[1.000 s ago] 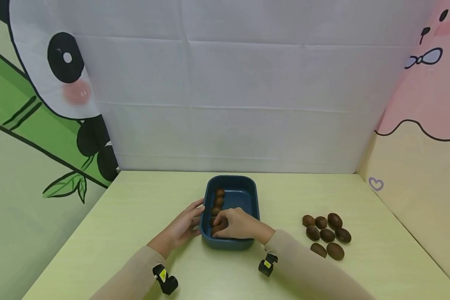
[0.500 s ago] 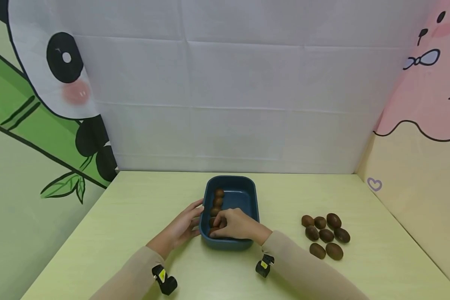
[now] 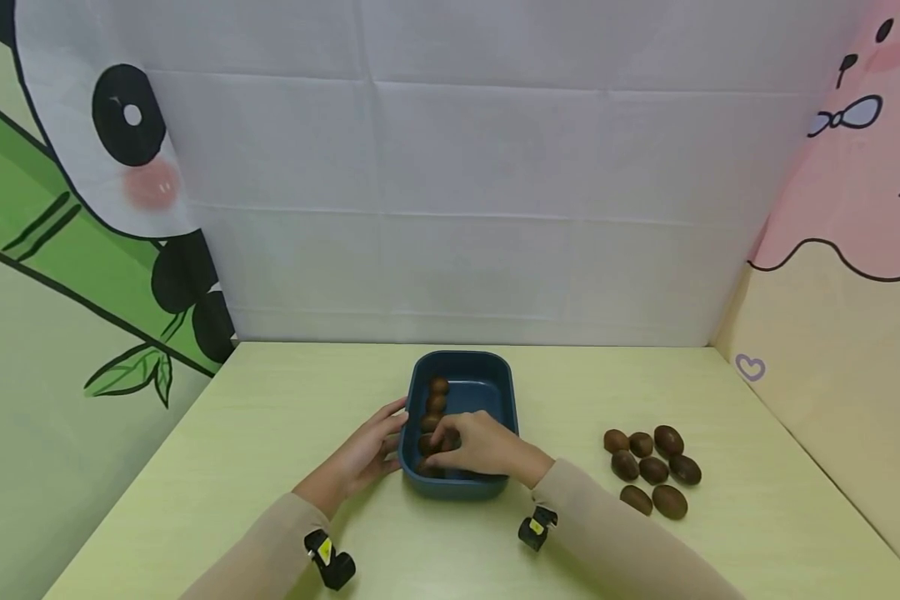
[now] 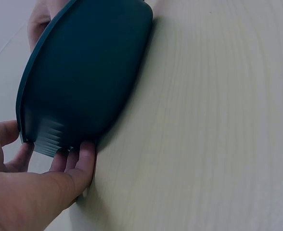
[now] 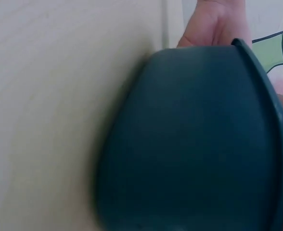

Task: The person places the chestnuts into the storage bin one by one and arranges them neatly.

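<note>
In the head view, a dark blue rectangular tray (image 3: 501, 404) sits on the table with a row of brown, kiwi-like ovals (image 3: 436, 404) along its left side. My left hand (image 3: 366, 454) rests its fingers on the tray's left outer wall; in the left wrist view the fingertips (image 4: 87, 149) touch the wall and rim. My right hand (image 3: 483, 446) reaches over the tray's near part, thumb and finger bent and apart above the row's near end. A brown oval shows partly under the thumb. In the right wrist view the tray hides the right fingers.
Several loose brown ovals (image 3: 654, 470) lie in a cluster on the table, right of the tray. A white sheet (image 3: 465, 208) stands behind the table (image 3: 307, 375). Walls with painted cartoon animals flank both sides.
My right hand has risen slightly, and its thumb and finger have parted from the oval at the row's near end. My left hand and the tray have stayed put.
</note>
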A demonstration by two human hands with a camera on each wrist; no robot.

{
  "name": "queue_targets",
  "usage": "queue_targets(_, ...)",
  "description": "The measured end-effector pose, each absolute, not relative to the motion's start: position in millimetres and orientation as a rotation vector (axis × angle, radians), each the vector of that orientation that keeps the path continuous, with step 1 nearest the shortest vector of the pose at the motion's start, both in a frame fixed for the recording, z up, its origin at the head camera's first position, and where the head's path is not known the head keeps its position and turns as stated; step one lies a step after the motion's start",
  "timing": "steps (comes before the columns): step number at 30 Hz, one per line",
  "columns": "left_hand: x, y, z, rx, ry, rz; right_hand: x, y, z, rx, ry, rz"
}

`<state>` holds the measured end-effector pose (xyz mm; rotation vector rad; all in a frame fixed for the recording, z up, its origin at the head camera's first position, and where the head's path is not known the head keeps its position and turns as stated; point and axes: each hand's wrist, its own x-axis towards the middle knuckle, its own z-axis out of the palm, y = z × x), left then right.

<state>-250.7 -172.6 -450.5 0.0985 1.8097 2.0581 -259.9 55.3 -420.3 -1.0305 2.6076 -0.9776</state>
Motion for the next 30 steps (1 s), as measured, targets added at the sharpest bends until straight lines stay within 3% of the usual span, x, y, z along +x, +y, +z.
queue_targets(10, -252, -172, -452, 0.095, 1.818, 2.064, -262, 94, -394, -1.051, 2.694, -1.006)
queue_targets(20, -252, -171, -452, 0.093, 1.825, 2.057, -267, 154, -378, -0.882, 2.806, -1.073)
queue_targets(30, -251, -172, -451, 0.090, 1.827, 2.056, -278, 220, -387, -0.614, 2.918, -0.952)
